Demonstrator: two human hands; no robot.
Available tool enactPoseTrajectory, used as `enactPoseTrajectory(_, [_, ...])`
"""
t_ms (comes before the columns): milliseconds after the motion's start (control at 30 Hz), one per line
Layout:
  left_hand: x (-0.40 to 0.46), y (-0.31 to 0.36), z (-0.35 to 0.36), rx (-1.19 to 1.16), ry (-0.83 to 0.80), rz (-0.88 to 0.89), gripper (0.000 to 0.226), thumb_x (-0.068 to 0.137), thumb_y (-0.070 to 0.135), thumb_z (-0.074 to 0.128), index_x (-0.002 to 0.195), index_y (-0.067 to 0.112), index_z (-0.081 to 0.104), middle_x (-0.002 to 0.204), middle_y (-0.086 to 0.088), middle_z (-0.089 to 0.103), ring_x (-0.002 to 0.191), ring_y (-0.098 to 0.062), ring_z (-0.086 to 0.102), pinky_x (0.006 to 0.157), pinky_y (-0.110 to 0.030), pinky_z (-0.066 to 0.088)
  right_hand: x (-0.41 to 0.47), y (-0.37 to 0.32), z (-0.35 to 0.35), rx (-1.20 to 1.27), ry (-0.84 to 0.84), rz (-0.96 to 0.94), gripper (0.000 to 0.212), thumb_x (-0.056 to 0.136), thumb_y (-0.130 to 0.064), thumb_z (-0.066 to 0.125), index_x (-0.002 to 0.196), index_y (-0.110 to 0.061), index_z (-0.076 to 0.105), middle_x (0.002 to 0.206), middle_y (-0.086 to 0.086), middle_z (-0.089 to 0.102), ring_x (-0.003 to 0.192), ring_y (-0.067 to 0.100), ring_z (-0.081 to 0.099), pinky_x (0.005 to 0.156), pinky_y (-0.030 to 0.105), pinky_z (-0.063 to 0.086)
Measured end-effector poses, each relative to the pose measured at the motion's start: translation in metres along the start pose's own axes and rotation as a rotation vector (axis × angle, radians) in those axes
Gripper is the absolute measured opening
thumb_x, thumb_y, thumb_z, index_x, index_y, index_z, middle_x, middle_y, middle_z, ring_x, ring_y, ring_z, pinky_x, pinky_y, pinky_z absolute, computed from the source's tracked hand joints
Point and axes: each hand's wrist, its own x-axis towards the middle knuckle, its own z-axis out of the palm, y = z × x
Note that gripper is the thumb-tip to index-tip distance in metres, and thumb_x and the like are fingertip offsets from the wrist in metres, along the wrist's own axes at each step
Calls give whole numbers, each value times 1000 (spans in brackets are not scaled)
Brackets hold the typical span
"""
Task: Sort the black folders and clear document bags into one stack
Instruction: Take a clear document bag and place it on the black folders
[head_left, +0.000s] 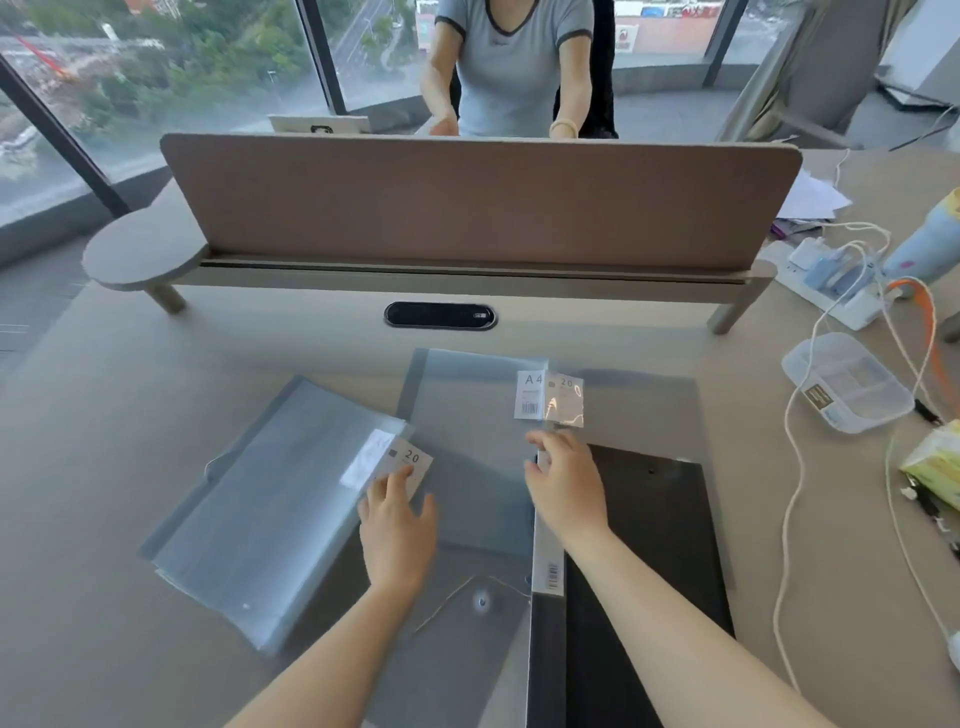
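**Black folders and clear document bags spread across the desk**

Black folder (649, 530) is lying in the lower right of centre, and my right hand (566, 491) is resting on its upper left corner, fingers slightly apart and curled over the pale spine strip (548, 551) along its left edge; I cannot tell whether they are pinching it or just pressing. My left hand (397, 530) is sitting lower centre, fingers spread and laid flat on the corner of a tilted clear document bag (270, 504), fingertips touching its white "20" label (410, 465). Another clear bag with a string-and-button closure (467, 613) is lying between my forearms, partly under the folder. Further up the frame, a second clear bag (467, 410) carrying "A4" and "20" labels (548, 397) is lying flat above both hands, overlapping the others. At the right edge I am seeing a clear plastic box (847, 382), white cables (795, 499) and a power strip (831, 291). Beyond, a brown divider panel (478, 202) is crossing the upper frame, with a person in a grey shirt (511, 62) sitting behind it.
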Motion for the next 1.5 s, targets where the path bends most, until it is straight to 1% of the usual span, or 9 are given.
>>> enactPoseTrajectory(100, [14,-17,-13,28,38,15,50,89,19,60,139,14,50,140,-8,51,122,-33,46,101,-46,42,3,-19,21,-14,-103,-60,35,91,-14,56,126,-19,59,124,0,56,114,20,53,91,34,46])
enactPoseTrajectory(400, [39,-57,-41,124,21,8,61,94,40,57,149,24,37,160,-7,31,147,-29,24,118,-45,22,23,-61,82,-149,-404,-63,57,94,-23,50,149,-18,35,154,-2,35,134,21,44,109,36,38])
enactPoseTrajectory(533, [45,-72,-43,164,-33,14,71,91,44,61,152,27,31,163,-7,24,150,-28,19,120,-44,18,37,-71,102,-181,-472,-43,64,93,-23,51,152,-14,27,161,-1,24,145,20,30,115,36,31])
enactPoseTrajectory(700, [47,-86,-43,169,-83,0,74,92,47,58,154,27,24,165,-6,18,152,-27,13,122,-43,13,54,-73,120,-162,-477,43,66,93,-24,50,153,-15,24,159,6,28,144,24,31,117,38,29])
enactPoseTrajectory(867, [47,-97,-41,147,-96,-17,75,90,49,59,154,27,26,165,-5,20,152,-26,14,122,-42,13,63,-73,133,-139,-418,99,58,92,-20,54,148,-15,38,145,13,41,131,30,46,109,37,37])
enactPoseTrajectory(1000, [47,-96,-45,111,-94,-10,75,89,52,60,153,29,27,165,-4,21,152,-24,14,122,-41,13,66,-82,136,-31,-317,122,38,90,-21,58,128,-18,60,120,9,56,99,22,58,91,31,47])
enactPoseTrajectory(1133, [49,-89,-52,67,-78,20,75,87,53,62,151,30,32,163,-3,26,151,-24,18,121,-41,17,61,-98,129,193,-287,104,20,88,-23,60,108,-23,64,97,1,63,89,21,64,81,47,59])
enactPoseTrajectory(1300, [50,-72,-73,-40,-23,61,75,84,48,67,150,28,36,159,2,33,147,-20,24,117,-43,28,49,-134,111,445,-237,14,12,87,-15,63,91,-25,67,81,-2,61,84,27,65,80,50,58])
enactPoseTrajectory(1500, [42,-46,-109,-161,139,185,56,85,38,71,137,30,54,129,14,59,122,-14,49,93,-33,45,34,-182,76,708,-258,-120,20,87,1,63,88,-18,67,72,-1,58,71,17,59,71,41,60])
